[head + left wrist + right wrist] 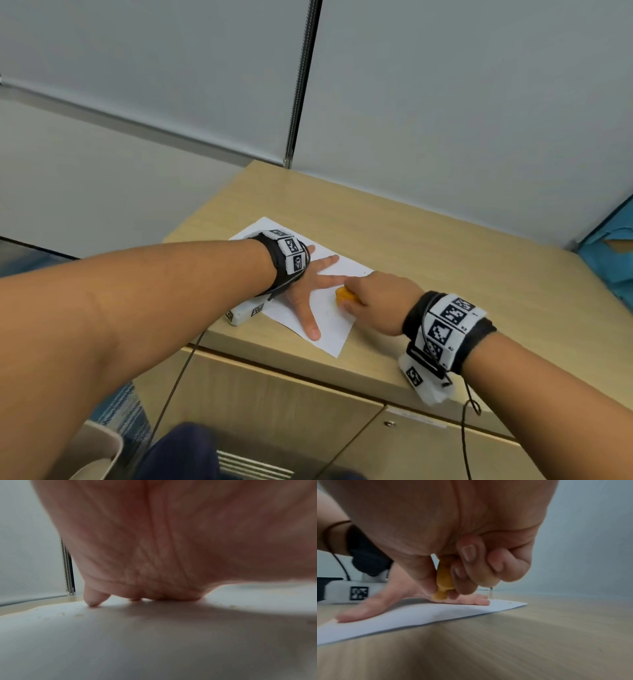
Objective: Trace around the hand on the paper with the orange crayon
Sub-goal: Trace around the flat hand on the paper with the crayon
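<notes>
My left hand lies flat on the white paper, fingers spread and straight; its thumb points toward me. My right hand grips a chunky orange crayon in curled fingers, just right of the left index finger. In the right wrist view the crayon points down, its tip at the paper beside the flat left hand. The left wrist view shows only the left palm pressed on the paper, with faint orange specks by one fingertip.
The paper lies on a light wooden cabinet top set against a grey wall. A white tagged block sits under my left wrist at the table's front edge. Blue material lies at the far right. Cabinet doors are below.
</notes>
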Demonstrator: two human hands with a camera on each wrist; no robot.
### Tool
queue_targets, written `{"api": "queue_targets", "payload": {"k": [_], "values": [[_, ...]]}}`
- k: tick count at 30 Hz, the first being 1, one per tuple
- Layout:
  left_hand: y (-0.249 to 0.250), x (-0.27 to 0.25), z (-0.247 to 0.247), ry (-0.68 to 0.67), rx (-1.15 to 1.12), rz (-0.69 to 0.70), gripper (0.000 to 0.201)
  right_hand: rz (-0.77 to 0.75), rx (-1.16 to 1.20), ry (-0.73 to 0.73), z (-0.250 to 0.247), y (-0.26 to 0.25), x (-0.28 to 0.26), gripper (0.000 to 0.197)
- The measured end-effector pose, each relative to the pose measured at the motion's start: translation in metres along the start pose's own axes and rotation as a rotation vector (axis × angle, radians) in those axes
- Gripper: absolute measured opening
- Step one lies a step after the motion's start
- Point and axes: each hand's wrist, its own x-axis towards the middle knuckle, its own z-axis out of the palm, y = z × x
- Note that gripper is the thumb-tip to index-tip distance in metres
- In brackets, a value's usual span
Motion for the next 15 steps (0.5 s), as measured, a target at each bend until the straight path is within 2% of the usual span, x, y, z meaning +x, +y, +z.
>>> {"api": "queue_targets", "payload": {"k": [3,7,9,12,15], "values": [[0.002,0.000,0.000,-0.004,0.000,-0.005,0.137,-0.035,-0.021,-0.037,0.005,-0.007,0.000,0.026],[0.001,0.013,0.007,0.006,0.042,-0.003,0.147,-0.194,-0.073,-0.072,0.010,-0.030,-0.019,0.029],[-0.001,0.019,0.010,0.007,0.030,0.015,0.146,-0.146,-0.083,-0.112,0.005,-0.020,-0.011,0.031],[-0.001,0.016,0.007,-0.005,0.001,0.017,0.145,-0.037,-0.080,-0.075,-0.002,-0.001,0.002,0.035],[0.001,0.015,0.005,-0.018,0.034,0.014,0.151,-0.138,-0.101,-0.057,0.005,-0.018,-0.013,0.031]]}}
